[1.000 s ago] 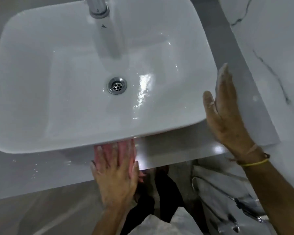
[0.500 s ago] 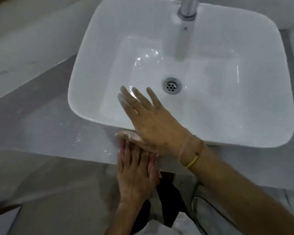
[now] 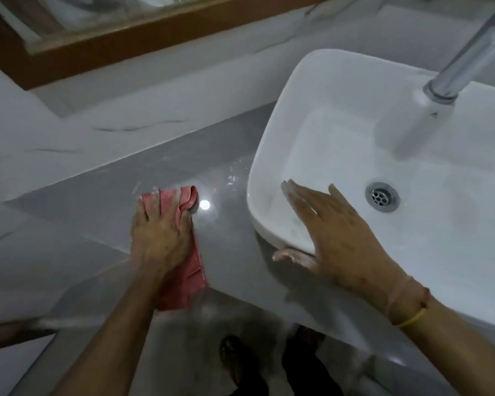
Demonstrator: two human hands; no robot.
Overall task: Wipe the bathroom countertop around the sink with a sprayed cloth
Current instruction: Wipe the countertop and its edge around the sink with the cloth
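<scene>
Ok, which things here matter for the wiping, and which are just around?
In the job: red cloth, left hand pressing it, grey countertop, white sink, right hand on its rim.
Just around: tap, drain, mirror frame.

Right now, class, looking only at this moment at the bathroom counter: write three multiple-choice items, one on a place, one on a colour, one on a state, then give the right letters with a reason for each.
1. Where does the cloth lie?
A. in the sink
B. on the countertop left of the sink
C. over the tap

2. What colour is the cloth?
A. blue
B. pink-red
C. yellow

3. How is the right hand?
A. open, fingers spread
B. shut on a spray bottle
C. shut on the cloth

Answers:
1 B: the cloth is pressed flat on the grey countertop by the left hand, apart from the sink.
2 B: it shows pink-red.
3 A: the right hand lies open at the sink's near corner, holding nothing.
</scene>
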